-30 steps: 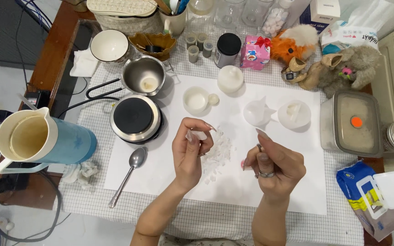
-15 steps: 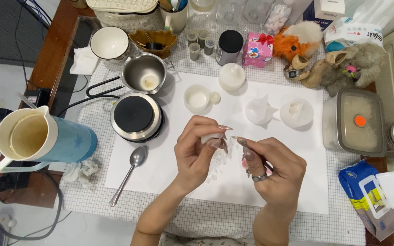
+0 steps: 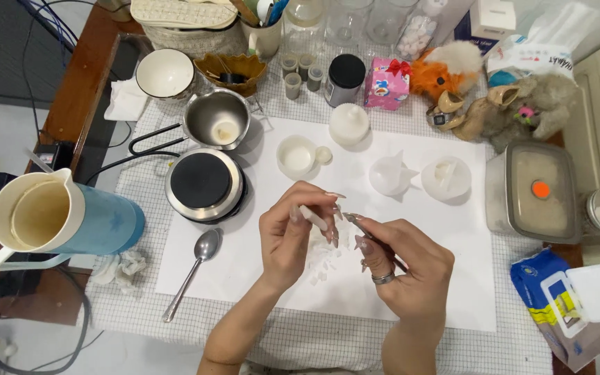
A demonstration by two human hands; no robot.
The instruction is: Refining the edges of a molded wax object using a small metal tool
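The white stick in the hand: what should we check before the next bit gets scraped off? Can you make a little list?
1. White stick gripped firmly in the left hand: ok.
2. Thin metal tool held in the right hand, tip close to the stick: ok.
3. Both hands above the white paper sheet so bits land on it: ok.
4. Pile of white flakes lying on the sheet under the hands: ok.
5. Spoon and hot plate away from the hands: ok.
6. Whether the hot plate is on: cannot tell.
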